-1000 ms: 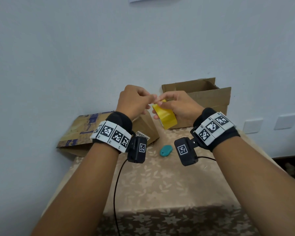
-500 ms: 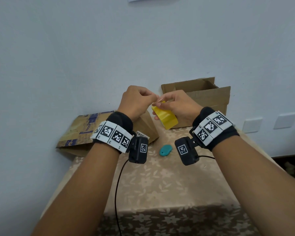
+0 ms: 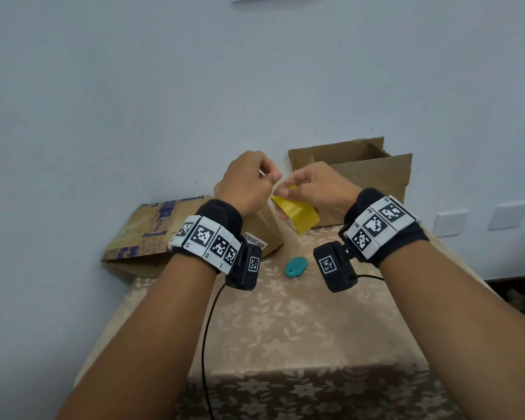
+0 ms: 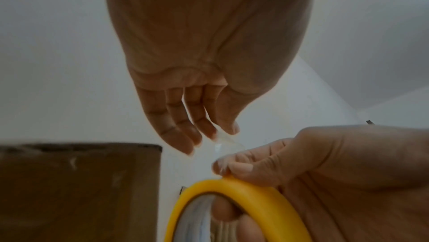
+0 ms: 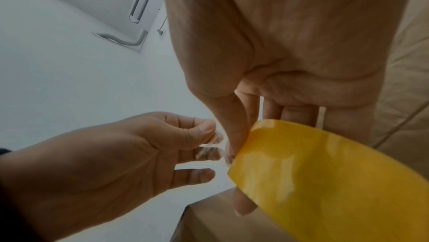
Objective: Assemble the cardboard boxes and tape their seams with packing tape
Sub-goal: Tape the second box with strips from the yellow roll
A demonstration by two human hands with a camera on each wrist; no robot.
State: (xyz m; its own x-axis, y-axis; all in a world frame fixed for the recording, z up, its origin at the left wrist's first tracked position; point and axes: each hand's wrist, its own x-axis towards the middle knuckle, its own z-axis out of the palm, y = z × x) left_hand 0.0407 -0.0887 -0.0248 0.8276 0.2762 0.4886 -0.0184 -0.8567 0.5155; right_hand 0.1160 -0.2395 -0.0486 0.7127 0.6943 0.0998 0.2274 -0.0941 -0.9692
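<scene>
My right hand (image 3: 290, 184) grips a yellow roll of packing tape (image 3: 297, 213) above the back of the table, thumb on its rim and fingers through its core (image 4: 223, 213). My left hand (image 3: 270, 177) pinches the clear loose tape end (image 5: 209, 148) between thumb and forefinger, just left of the roll (image 5: 325, 172). In the left wrist view the tape end (image 4: 224, 140) stretches between both hands. An open cardboard box (image 3: 361, 165) stands behind the right hand. A flattened printed box (image 3: 152, 234) lies at the back left, and a brown folded box (image 3: 269, 230) sits under my left hand.
A small teal cutter (image 3: 296, 266) lies on the floral tablecloth (image 3: 285, 328) between my wrists. The wall stands directly behind the boxes, with sockets (image 3: 450, 221) at the right. A black cable (image 3: 206, 344) hangs from my left wrist over the table's front.
Both hands have risen slightly. My left pinch has drawn a little away from the right fingers, lifting the tape end off the roll, and the roll has tipped flatter.
</scene>
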